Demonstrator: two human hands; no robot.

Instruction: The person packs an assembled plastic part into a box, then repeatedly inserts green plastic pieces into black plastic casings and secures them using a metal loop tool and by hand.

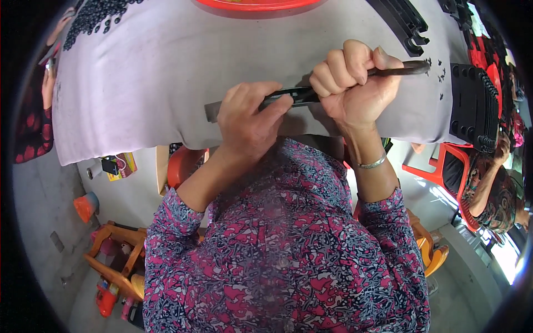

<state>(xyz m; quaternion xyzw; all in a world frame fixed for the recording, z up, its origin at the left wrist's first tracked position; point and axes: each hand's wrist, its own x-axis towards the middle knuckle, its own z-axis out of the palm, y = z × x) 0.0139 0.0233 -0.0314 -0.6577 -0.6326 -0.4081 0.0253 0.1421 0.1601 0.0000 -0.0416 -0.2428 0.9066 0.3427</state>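
Observation:
Over the front part of the cloth-covered table [144, 94], my left hand [247, 119] is closed around a long black plastic strip [212, 112], whose greyish end sticks out to the left. To its right, my right hand [361, 83] makes a fist around a dark tool with a slim curved handle [412, 67]. The handle's end points right, past my thumb. Between the two hands the tool meets or overlaps the strip; my fingers hide the tool's working end, so its exact kind does not show.
A red round tray [261, 11] stands at the far edge. Small black round pieces [102, 19] are heaped far left. Long black plastic parts [402, 25] lie far right, near tiny black bits [441, 72] and stacked black parts [472, 105]. Other people sit at both sides.

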